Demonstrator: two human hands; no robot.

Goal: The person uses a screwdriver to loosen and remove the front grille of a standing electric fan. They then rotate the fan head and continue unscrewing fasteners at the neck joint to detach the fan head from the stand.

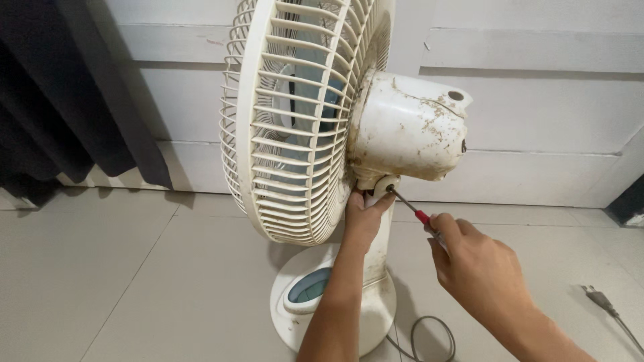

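Currently my right hand (476,265) fingers wrapped around a red-handled screwdriver (410,209), tip at the fan (315,121) neck joint, my left hand (362,218) fingers gripping that neck, fan standing on the tiled floor (134,268).

The floor (100,268) is pale tile with thin joints. On it stands the white fan's round base (295,322) (its stand rises from it), a grey cord (429,335) looped beside, and a plug (598,298) well apart.
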